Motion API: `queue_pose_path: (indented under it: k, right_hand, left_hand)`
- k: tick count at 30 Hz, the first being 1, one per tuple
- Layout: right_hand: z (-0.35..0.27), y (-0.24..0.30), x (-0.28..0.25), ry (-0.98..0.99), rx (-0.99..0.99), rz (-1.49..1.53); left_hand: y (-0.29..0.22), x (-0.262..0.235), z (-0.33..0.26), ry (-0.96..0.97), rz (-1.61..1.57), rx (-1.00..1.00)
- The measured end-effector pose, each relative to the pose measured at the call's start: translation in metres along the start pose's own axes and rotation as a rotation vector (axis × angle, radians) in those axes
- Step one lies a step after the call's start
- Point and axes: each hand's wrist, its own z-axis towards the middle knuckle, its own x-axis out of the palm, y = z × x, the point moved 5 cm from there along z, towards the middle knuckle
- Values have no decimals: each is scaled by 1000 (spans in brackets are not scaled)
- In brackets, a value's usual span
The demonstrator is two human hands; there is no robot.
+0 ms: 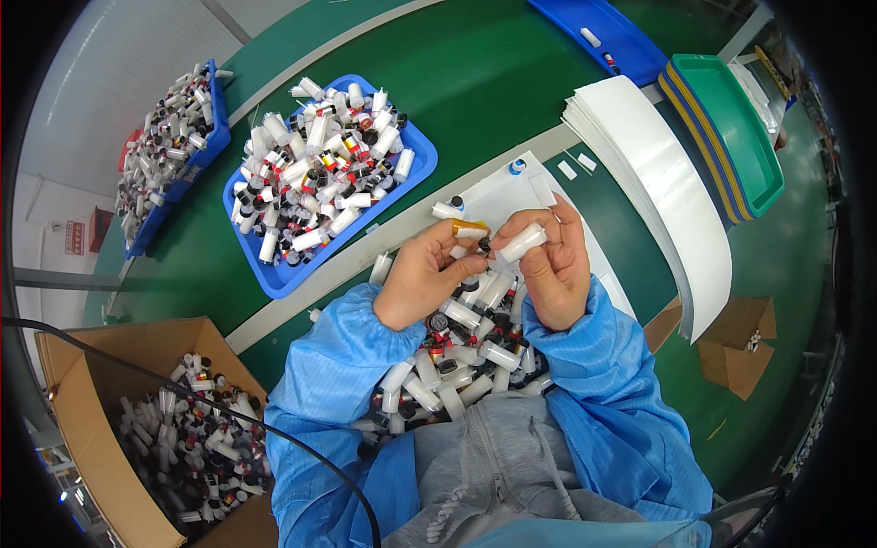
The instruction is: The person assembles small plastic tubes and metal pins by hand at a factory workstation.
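Note:
My left hand (422,279) and my right hand (559,274) meet above a pile of small white cylinders with black caps (461,315). In the right fingers lies a white plastic cylinder (523,244), tilted. The left thumb and fingers close on a small black part (485,245) at the cylinder's left end; whether the two are joined I cannot tell. An amber and white band (470,228) shows at the left index fingertip, perhaps tape around it. Beyond the hands a white sheet (598,265) carries a blue-capped piece (518,167).
A blue tray (422,155) heaped with cylinders stands at left, another blue tray (217,114) beyond it. A cardboard box (87,438) of cylinders is at lower left. At right are stacked white sheets (653,173), stacked trays (772,178) and a small cardboard box (731,365). A black cable (183,376) crosses lower left.

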Motion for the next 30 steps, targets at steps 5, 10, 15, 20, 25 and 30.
queue_pose_path:
  k: [5,10,15,20,25,30]
  right_hand:
    - [2,1,-6,-89,8,-18]
    - [3,0,-10,-61,3,-5]
    - [5,-3,-8,-92,61,-70]
    - [-3,-5,-23,-329,90,-396]
    - [-14,-25,-20,-286,450,72]
    - [-14,-26,-6,-233,514,86]
  left_hand:
    - [0,-1,-1,181,-161,-221]
    - [7,-3,-2,228,-445,-384]
    - [5,6,-10,456,-397,-484]
    - [0,3,-5,180,-368,-358]
    - [0,-1,-2,141,-274,-226]
    - [-2,3,-4,92,-222,-169]
